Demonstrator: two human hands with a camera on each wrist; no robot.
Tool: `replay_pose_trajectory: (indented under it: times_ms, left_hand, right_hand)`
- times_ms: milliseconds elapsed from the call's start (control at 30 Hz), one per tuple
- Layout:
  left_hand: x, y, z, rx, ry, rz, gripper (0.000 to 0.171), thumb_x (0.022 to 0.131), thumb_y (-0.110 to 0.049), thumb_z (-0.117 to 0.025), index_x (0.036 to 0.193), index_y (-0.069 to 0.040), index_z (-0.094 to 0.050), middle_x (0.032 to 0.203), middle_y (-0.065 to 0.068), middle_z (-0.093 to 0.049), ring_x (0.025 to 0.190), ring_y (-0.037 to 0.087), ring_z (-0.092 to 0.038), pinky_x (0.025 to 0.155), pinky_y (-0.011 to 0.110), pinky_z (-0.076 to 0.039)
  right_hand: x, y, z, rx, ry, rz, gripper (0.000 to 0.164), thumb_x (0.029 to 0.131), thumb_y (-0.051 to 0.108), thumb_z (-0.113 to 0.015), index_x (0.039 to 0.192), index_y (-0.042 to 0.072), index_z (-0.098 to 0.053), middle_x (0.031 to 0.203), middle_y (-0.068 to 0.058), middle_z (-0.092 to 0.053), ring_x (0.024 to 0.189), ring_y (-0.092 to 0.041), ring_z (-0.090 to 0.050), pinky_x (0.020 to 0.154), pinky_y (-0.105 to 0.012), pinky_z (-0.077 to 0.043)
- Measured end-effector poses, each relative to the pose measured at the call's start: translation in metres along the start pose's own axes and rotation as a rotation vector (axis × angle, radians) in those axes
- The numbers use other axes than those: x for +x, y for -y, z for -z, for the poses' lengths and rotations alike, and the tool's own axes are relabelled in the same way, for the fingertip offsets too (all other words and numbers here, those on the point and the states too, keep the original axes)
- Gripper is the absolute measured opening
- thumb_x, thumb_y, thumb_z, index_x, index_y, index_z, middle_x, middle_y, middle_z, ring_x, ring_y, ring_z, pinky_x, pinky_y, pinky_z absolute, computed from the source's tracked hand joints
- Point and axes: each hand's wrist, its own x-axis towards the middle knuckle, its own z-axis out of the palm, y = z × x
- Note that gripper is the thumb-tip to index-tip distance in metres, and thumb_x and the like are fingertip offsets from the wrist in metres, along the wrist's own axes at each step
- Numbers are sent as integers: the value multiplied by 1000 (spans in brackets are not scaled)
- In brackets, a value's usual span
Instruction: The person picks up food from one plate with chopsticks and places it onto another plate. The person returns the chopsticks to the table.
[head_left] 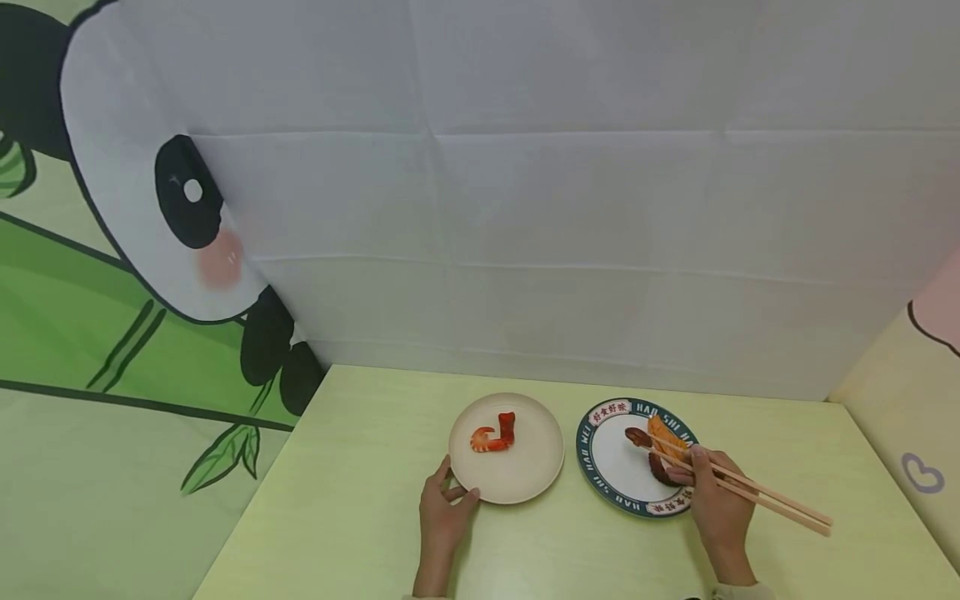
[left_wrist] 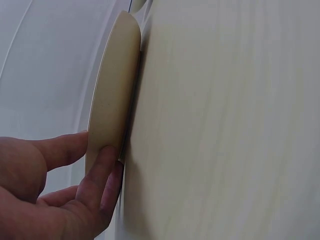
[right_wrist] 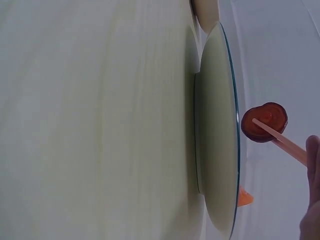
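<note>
My left hand (head_left: 444, 512) grips the near-left rim of a cream plate (head_left: 517, 483), thumb and fingers on its edge. On that plate lie an orange-white shrimp (head_left: 482, 440) and a red piece of food (head_left: 507, 427). My right hand (head_left: 716, 500) holds a pair of wooden chopsticks (head_left: 780, 503). Their tips pinch a round reddish-brown slice (right_wrist: 265, 122), raised off the blue-rimmed plate (head_left: 615, 467) in the right wrist view. An orange ridged piece (head_left: 663, 432) and a dark brown piece (head_left: 658, 472) rest on this plate, partly hidden by the chopsticks and hand.
Both plates stand side by side on a pale yellow-green table (head_left: 345, 483). A white cloth (head_left: 562, 208) hangs behind its back edge. At the left is a panda-and-bamboo printed backdrop (head_left: 150, 367), and a pale printed panel (head_left: 900, 433) borders the right side.
</note>
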Motion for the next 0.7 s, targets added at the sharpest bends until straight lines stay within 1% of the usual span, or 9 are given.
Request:
replay_pose_trajectory:
  times_ms: [33,133,200,367,433,500,633,667,700]
  left_hand:
    - [0,0,0,2,-2,0,70,73,7,-70,136,8,-39,123,22,-47,86,27,-62,67,25,-49]
    - [0,0,0,8,-4,-5,70,73,7,-70,135,8,-39,122,22,-47,86,27,-62,66,25,-49]
    - [0,0,-1,9,-5,-5,70,73,7,-70,135,8,-39,122,22,-47,85,27,-62,66,25,-49]
    - [0,-2,-1,11,-2,3,70,73,6,-70,136,8,-38,123,21,-47,85,26,-62,66,26,-49]
    - [0,-3,-1,12,0,7,70,73,6,-70,136,8,-38,123,21,-47,85,26,-63,67,26,-49]
    - [0,-3,0,12,1,8,71,73,6,-70,136,8,-38,123,22,-47,85,26,-63,67,26,-49]
    - [-1,-4,0,8,3,17,71,73,6,-71,136,8,-38,124,22,-47,86,26,-63,67,26,-49]
    - [-1,-4,0,7,3,16,71,73,6,-71,136,8,-38,124,22,-47,86,26,-63,67,26,-49]
    - [0,-4,0,7,5,16,71,73,6,-71,136,8,-38,124,23,-47,86,26,-63,67,26,-49]
  right_hand:
    - [0,-1,0,32,4,-9,28,94,12,-53,94,-14,-62,72,-18,-65,54,-14,-66,52,-25,-51]
    - [1,1,0,71,-4,-34,28,93,12,-54,93,-15,-62,71,-22,-64,54,-16,-66,52,-27,-51]
    - [2,2,0,83,-7,-48,27,92,11,-55,93,-15,-62,71,-23,-64,55,-16,-66,52,-26,-51]
    - [1,16,1,25,-4,-54,25,92,9,-55,95,-14,-63,75,-19,-66,56,-14,-66,51,-24,-51]
    - [1,21,1,0,-3,-51,25,93,9,-54,95,-14,-64,76,-19,-66,56,-15,-66,51,-25,-51]
    - [1,24,1,5,3,-57,25,93,9,-54,95,-14,-64,75,-21,-66,56,-17,-66,52,-26,-51]
    - [3,13,1,20,7,-79,27,93,11,-55,96,-14,-63,71,-20,-65,55,-18,-66,52,-27,-51]
    - [4,9,1,29,5,-79,27,93,12,-55,96,-14,-63,71,-18,-66,55,-18,-66,52,-27,-51]
    - [5,3,2,27,8,-63,28,93,12,-55,96,-14,-63,72,-16,-66,55,-17,-66,52,-27,-51]
